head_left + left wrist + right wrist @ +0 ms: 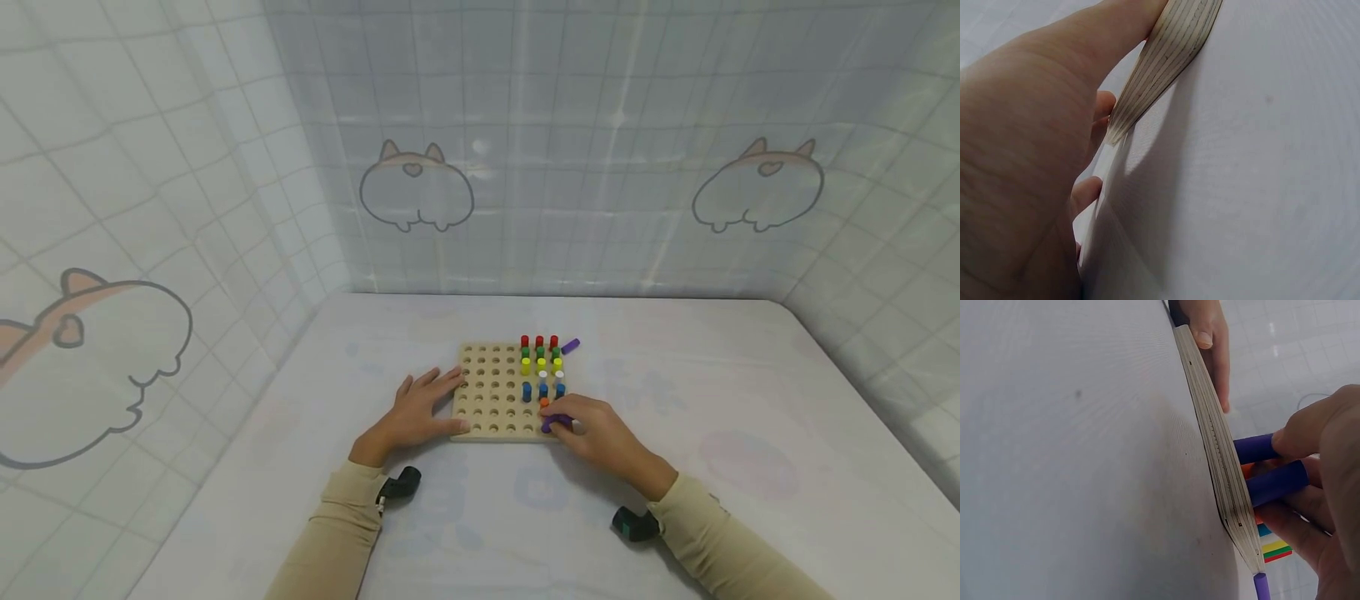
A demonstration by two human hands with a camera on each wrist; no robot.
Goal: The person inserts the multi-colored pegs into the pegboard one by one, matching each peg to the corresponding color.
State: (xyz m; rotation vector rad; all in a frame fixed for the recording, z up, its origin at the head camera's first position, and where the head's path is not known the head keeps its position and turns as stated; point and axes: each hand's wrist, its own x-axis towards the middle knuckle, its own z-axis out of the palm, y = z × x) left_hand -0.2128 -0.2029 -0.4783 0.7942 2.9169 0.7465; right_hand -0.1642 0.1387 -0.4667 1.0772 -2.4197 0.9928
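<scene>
A pale wooden pegboard [486, 405] lies on the table, its right columns bearing rows of coloured pegs. My left hand [416, 415] rests along its left edge with fingers spread, the thumb at the near left corner. At the near right corner my right hand [600, 429] pinches a purple peg [1254, 449], its lower end at the board in the right wrist view. Another purple peg [1279, 483] stands upright beside it, close to the same hand. Just beyond these, an orange peg [544, 402] is partly covered by the fingers.
Red pegs [539, 341], green, yellow pegs [542, 364], white pegs and blue pegs [527, 392] stand in rows on the board's right side. A loose purple peg [571, 346] lies off the far right corner. Tiled-pattern curtains [570, 250] enclose the table.
</scene>
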